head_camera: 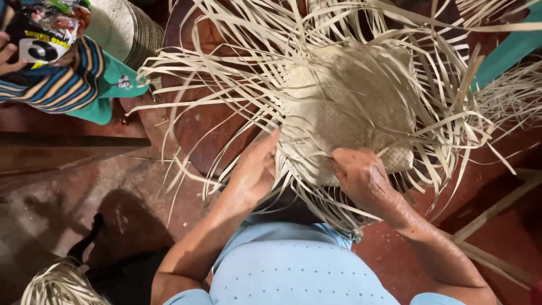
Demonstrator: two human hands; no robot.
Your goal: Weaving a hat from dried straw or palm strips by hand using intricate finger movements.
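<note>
One package shows, at the far left corner: a glossy crinkled snack bag (45,28), mostly black with white, red, orange and green patches of print. It rests against a striped sleeve (56,79), and another person's fingers (7,53) touch its left edge.

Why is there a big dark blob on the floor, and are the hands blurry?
Head view: the dark blob on the floor is a shadow, cast at lower left. The left hand and right hand look fairly sharp on the woven straw piece; the loose strips spreading toward the edges look softer.
</note>
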